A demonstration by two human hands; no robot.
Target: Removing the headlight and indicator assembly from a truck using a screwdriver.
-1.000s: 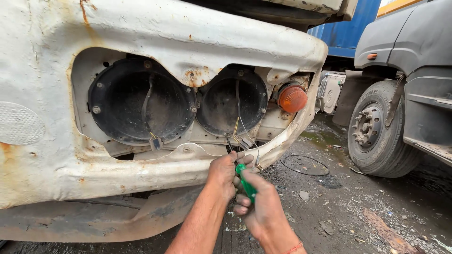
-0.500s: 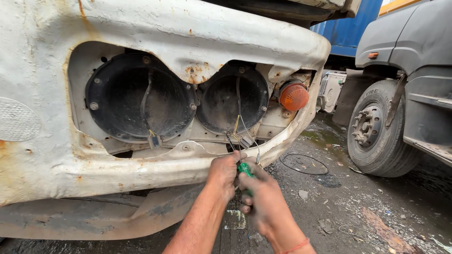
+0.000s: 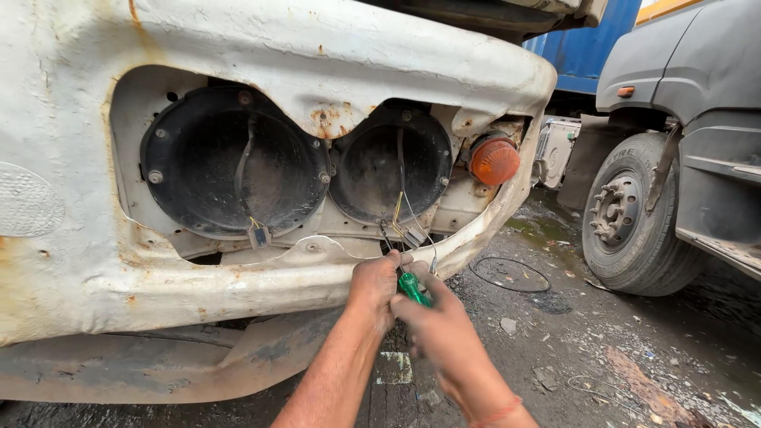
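Note:
My right hand (image 3: 444, 333) grips a green-handled screwdriver (image 3: 413, 287), its tip pointing up toward loose wires (image 3: 400, 218) hanging from the smaller empty headlamp socket (image 3: 392, 162). My left hand (image 3: 374, 287) rests against the lower lip of the white, rusty truck front panel (image 3: 238, 47), its fingers at the wire ends by the screwdriver. A larger empty round socket (image 3: 230, 162) sits to the left, with a small connector (image 3: 258, 235) dangling below it. An orange indicator lamp (image 3: 494, 161) is at the panel's right corner.
A grey truck with a big tyre (image 3: 630, 214) stands close on the right. A black wire loop (image 3: 511, 273) and small debris lie on the wet, dirty ground. The rusted bumper (image 3: 119, 372) runs low on the left. A blue container body (image 3: 587, 40) is behind.
My view has drifted slightly right and closer. Both hands stay together at the wires under the smaller socket, with the right hand and screwdriver shifting a little.

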